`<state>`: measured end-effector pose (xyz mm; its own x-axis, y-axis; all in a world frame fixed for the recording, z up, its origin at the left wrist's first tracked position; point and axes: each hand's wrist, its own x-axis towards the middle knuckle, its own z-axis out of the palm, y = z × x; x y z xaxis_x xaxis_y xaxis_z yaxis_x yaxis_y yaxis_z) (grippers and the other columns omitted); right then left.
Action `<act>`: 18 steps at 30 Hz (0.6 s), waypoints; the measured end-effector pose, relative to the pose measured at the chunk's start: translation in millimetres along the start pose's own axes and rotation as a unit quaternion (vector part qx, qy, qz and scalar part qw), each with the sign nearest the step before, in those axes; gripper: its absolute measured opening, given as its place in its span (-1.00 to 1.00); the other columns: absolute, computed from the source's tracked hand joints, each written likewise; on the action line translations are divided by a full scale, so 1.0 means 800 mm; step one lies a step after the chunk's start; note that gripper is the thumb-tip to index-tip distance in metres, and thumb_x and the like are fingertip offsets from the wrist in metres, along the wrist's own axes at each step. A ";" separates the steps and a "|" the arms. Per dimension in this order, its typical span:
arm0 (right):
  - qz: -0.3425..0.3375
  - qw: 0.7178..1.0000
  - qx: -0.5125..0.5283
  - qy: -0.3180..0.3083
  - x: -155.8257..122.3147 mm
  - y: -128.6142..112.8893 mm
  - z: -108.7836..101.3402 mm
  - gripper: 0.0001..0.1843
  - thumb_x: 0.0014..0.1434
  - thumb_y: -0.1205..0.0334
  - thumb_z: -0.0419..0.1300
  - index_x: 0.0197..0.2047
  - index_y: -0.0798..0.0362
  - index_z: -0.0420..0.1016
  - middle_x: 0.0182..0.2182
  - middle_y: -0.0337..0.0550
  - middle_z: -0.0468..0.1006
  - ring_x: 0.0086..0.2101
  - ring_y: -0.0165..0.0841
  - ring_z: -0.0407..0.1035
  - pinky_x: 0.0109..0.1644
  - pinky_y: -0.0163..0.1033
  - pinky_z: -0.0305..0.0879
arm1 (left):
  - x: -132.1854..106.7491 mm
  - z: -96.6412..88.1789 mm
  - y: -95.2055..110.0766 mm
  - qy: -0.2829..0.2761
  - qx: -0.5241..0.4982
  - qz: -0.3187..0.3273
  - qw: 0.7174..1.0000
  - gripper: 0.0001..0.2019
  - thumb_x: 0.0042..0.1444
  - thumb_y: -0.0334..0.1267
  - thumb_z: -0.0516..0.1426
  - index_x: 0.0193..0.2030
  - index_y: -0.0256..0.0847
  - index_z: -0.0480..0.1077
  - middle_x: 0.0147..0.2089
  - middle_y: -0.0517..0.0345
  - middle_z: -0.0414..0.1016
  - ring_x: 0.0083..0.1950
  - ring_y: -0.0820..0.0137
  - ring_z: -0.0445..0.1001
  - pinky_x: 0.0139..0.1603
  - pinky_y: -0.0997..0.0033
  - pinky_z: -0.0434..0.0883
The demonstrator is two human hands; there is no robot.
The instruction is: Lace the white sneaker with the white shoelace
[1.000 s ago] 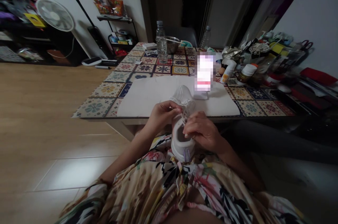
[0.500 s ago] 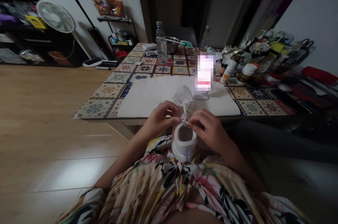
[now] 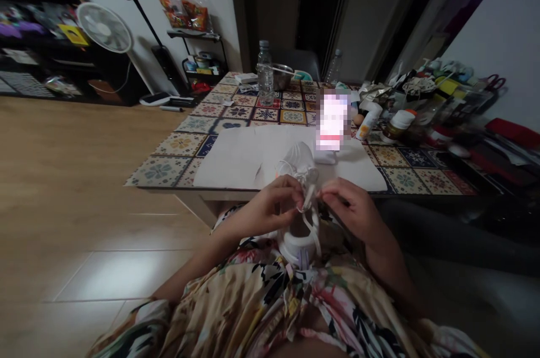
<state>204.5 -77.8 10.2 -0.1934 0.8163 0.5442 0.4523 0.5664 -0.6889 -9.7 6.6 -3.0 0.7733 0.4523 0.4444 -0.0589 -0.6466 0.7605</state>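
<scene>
A white sneaker [image 3: 300,242] sits in my lap, its toe [image 3: 298,160] pointing away over the table edge and its heel opening towards me. Thin white laces [image 3: 310,200] rise from its top. My left hand [image 3: 270,207] pinches a lace loop from the left. My right hand [image 3: 348,207] comes in from the right, its fingertips pinching the laces close to my left hand. The hands partly hide the sneaker's eyelets and tongue.
Under the toe lies a white sheet [image 3: 236,161] on a patterned tile-print tablecloth [image 3: 405,178]. Beyond stand a pixelated object [image 3: 333,121], a water bottle [image 3: 265,74], a metal bowl [image 3: 282,76] and a supplement jar [image 3: 399,124]. Wooden floor [image 3: 84,178] lies left.
My hands have drawn the laces up and slightly right, and a lace loop now shows. The sneaker has tilted, showing less of its opening. The whole view has shifted slightly.
</scene>
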 end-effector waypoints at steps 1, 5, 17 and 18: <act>-0.007 0.999 -0.031 -0.011 0.003 0.007 0.004 -0.87 0.34 0.23 0.13 -0.16 -0.01 0.52 -0.25 -0.13 0.55 -0.18 -0.31 0.45 -0.07 -0.20 0.37 | 0.000 0.000 0.001 -0.006 -0.005 0.006 1.000 -0.96 0.18 -0.36 0.16 -0.24 -0.23 0.45 -0.10 0.03 0.36 -0.01 0.29 0.39 0.06 0.27 0.36; -0.058 0.994 -0.064 -0.069 0.007 0.015 0.016 -0.82 0.31 0.33 0.14 -0.04 -0.01 0.48 -0.12 -0.07 0.51 -0.08 -0.28 0.43 0.03 -0.16 0.37 | 0.000 0.001 -0.003 -0.007 -0.065 0.014 0.998 -0.88 0.20 -0.22 0.22 -0.26 -0.23 0.49 -0.14 0.04 0.36 -0.01 0.28 0.36 0.08 0.27 0.33; -0.082 0.992 -0.086 -0.045 0.005 0.006 0.017 -0.88 0.32 0.22 0.15 -0.23 -0.01 0.50 -0.19 -0.07 0.52 -0.15 -0.27 0.43 -0.06 -0.14 0.38 | -0.015 0.003 0.005 0.068 -0.377 0.026 0.923 -0.62 0.01 0.00 0.33 -0.59 -0.24 0.41 -0.29 0.13 0.28 -0.24 0.40 0.30 -0.23 0.40 0.29; -0.086 0.994 -0.060 -0.042 0.004 0.006 0.015 -0.85 0.33 0.18 0.15 -0.25 -0.01 0.51 -0.20 -0.09 0.53 -0.16 -0.28 0.43 -0.06 -0.14 0.38 | -0.016 0.002 0.007 0.082 -0.383 0.037 0.919 -0.58 0.00 0.01 0.34 -0.62 -0.24 0.37 -0.33 0.14 0.27 -0.26 0.40 0.29 -0.25 0.40 0.29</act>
<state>195.6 -71.1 3.5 -0.3459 0.7178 0.6042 0.5061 0.6850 -0.5240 -18.9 -4.1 -5.4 0.6463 0.5520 0.5269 -0.5843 -0.0861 0.8070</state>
